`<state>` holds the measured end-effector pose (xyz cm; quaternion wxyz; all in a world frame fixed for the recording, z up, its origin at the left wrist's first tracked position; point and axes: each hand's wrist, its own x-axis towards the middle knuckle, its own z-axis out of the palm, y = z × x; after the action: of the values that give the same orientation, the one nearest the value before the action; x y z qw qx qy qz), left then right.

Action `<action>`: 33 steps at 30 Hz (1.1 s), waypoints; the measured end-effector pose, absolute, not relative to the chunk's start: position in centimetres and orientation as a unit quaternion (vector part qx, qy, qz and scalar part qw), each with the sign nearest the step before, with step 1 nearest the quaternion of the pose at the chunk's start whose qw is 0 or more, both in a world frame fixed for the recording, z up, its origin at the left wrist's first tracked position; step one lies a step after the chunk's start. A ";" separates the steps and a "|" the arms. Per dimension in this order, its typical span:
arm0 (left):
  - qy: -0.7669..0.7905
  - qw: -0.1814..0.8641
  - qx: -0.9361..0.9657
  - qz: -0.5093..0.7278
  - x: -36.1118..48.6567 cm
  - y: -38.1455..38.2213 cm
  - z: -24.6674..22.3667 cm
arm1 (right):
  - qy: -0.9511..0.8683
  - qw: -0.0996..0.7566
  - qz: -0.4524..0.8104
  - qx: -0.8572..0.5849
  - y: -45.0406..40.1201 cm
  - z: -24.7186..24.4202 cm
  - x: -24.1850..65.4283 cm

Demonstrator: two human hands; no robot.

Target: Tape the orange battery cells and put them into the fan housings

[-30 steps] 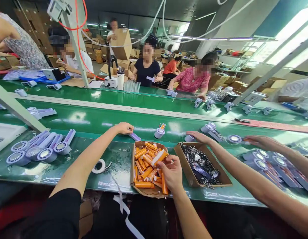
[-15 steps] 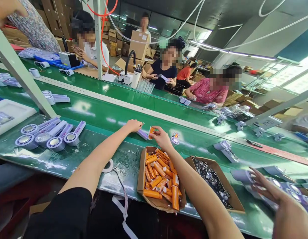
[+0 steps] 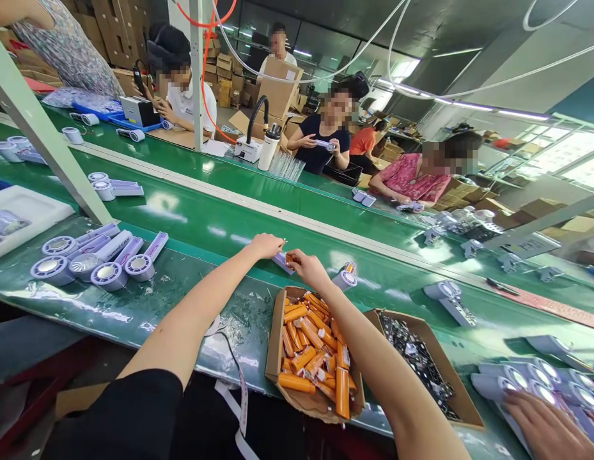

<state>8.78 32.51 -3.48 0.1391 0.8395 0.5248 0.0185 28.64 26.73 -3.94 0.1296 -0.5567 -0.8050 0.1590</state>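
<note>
My left hand (image 3: 268, 245) is closed around one end of a purple fan handle (image 3: 282, 263) over the green belt; its grip hides the rest of that piece. At the handle's other end, the fingers of my right hand (image 3: 306, 267) are pinched together, and what lies between them is hidden. Just right of it a purple handheld fan (image 3: 345, 278) lies on the belt with a bit of orange showing in its handle. Below my right forearm, orange-wrapped batteries (image 3: 301, 335) fill a cardboard box (image 3: 276, 332).
A second box (image 3: 462, 409) holds dark circuit boards (image 3: 414, 351). Several purple fans (image 3: 107, 273) lie at the left beside a slanted post (image 3: 47, 121). A co-worker's hand (image 3: 548, 418) rests on fans at the right. A tape roll (image 3: 213, 326) lies near the table edge.
The orange battery seen in my right fingers is no longer plainly visible. Both hands appear slightly further right. The co-worker's hand has come down onto the fans at the right.
</note>
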 end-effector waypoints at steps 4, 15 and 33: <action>0.533 0.139 0.834 0.032 9.9 32.2 -3.3 | -0.827 0.026 0.116 -0.549 27.0 -3.6 28.3; 0.558 0.146 0.816 0.039 11.6 31.7 -3.7 | -0.810 -0.094 0.076 -0.574 27.4 -2.3 26.4; 0.600 0.074 0.796 0.033 12.0 27.6 0.1 | -0.795 0.294 0.149 -0.509 22.5 4.7 26.0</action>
<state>12.00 27.64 0.06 0.0740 0.7957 0.6003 0.0329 25.96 22.51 4.71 0.2941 -0.5091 -0.7950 0.1492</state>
